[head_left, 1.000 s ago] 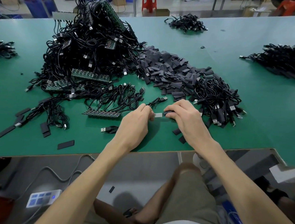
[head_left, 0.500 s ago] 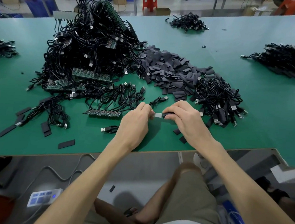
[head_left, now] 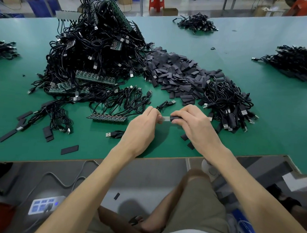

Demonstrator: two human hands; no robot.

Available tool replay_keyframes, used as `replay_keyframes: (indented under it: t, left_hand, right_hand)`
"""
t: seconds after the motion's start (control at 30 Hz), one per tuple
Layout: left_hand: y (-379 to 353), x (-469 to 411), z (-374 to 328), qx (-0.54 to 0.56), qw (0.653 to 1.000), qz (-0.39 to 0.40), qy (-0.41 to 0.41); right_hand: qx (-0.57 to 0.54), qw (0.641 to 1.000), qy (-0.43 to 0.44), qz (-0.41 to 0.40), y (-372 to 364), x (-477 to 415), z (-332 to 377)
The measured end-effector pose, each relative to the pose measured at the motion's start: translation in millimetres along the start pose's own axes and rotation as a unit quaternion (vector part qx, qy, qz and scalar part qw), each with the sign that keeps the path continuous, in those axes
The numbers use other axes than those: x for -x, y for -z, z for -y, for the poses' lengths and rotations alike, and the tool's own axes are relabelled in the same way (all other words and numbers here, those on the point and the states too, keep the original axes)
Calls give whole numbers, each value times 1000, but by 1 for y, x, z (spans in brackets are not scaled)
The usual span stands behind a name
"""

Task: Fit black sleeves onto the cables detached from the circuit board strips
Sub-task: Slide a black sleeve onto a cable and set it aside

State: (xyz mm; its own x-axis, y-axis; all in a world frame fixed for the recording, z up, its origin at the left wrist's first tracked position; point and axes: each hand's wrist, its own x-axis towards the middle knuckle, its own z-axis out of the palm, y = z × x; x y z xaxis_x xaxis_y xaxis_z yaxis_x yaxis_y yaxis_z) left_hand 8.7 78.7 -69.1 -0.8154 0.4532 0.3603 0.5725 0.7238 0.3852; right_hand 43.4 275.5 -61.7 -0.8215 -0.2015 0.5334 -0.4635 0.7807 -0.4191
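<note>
Obs: left hand (head_left: 140,128) is pinching the cable (head_left: 164,104) end, fingers curled, cable trailing beyond its knuckles. Pale tip (head_left: 164,118) is showing between both hands. Right hand (head_left: 194,125) is gripping a black sleeve (head_left: 174,118), its mouth just over the tip. Judged: sleeving is under way. Next move is calling for pushing the sleeve leftward, keeping axes aligned

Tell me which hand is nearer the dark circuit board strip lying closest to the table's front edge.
Left. The left hand sits just right of the dark circuit board strip; the right hand is farther right, beyond the left.
</note>
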Motion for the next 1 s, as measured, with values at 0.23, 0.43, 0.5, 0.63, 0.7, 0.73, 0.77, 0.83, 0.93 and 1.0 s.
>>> replay_keyframes:
  t: [0.23,0.43,0.5,0.63,0.7,0.73,0.77,0.83,0.93,1.0]
  left_hand:
    - [-2,-3,4,7,999,32,13]
    - [-3,-1,4,-5,999,25,18]
    - [-1,-1,3,10,999,28,16]
    - [2,0,-3,33,999,34,-1]
    - [3,1,-7,29,999,27,-13]
    - [3,2,-8,25,999,22,-14]
    - [3,1,-9,23,1000,14,-10]
    - [4,1,-9,21,1000,-8,2]
    - [4,2,-8,23,999,-35,-3]
    - [5,3,-6,27,998,-49,-19]
  right_hand:
    - [22,1000,1,-20,-1,0,1]
    - [8,999,34,21,-2,1,0]
    - [14,1000,26,12,-2,0,1]
    - [17,1000,9,-2,-1,1,5]
    - [18,1000,3,-4,0,1,6]
    - [19,1000,0,-5,1,1,6]
    - [19,1000,-3,-5,1,1,6]
    - [18,1000,-5,-4,1,0,6]
    - [11,1000,-1,8,0,0,3]
    - [10,1000,6,22,-2,0,0]
